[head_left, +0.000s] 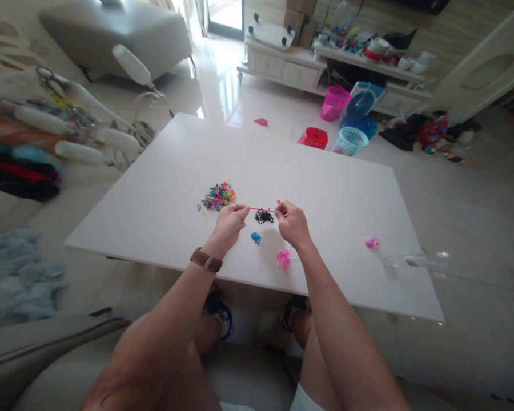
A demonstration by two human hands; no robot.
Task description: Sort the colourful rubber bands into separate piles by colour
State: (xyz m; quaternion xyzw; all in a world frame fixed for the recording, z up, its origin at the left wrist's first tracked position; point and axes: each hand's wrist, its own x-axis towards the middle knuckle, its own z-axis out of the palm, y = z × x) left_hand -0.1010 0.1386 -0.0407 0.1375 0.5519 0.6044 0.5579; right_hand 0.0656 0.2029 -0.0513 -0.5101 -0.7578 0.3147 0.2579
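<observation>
A thin red band (262, 210) is stretched between my two hands, over the white table. My left hand (232, 221) pinches its left end, beside a heap of many-coloured bands (220, 196). The right end is pinched by my right hand (291, 220), with a bit of red showing above its fingertips. Just below the band lies a pile of black bands (264, 217). Nearer to me on the tabletop are a small blue bundle (256, 237) and a pink frilly bundle (284, 258).
On the right part of the table (325, 177) lie a pink bundle (372, 244) and a clear bottle (424, 261) on its side. Baskets (350, 141) and a red stool (313, 137) stand beyond the far edge. A lamp-like fixture with white shades (132, 65) is at left.
</observation>
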